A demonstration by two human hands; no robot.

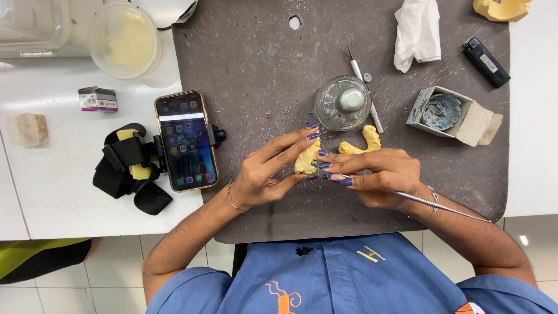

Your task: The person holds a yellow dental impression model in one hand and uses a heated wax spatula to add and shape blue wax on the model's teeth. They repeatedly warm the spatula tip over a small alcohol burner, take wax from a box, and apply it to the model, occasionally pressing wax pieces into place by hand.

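A yellow horseshoe-shaped dental cast (356, 146) lies over the dark grey mat (250, 64). My left hand (268, 171) grips its left end between thumb and fingers. My right hand (378, 174) holds a thin metal carving tool (442, 206) like a pen, its tip at the cast where the fingers meet. The tool's handle sticks out to the right past my wrist. Both hands have dark blue nails and thin bracelets.
A small round glass burner (343, 103) stands just above the cast, a second metal tool (364, 87) beside it. A box of blue wax (450, 113), a black lighter (486, 61) and white tissue (416, 32) lie right. A phone (186, 141) on a black mount lies left.
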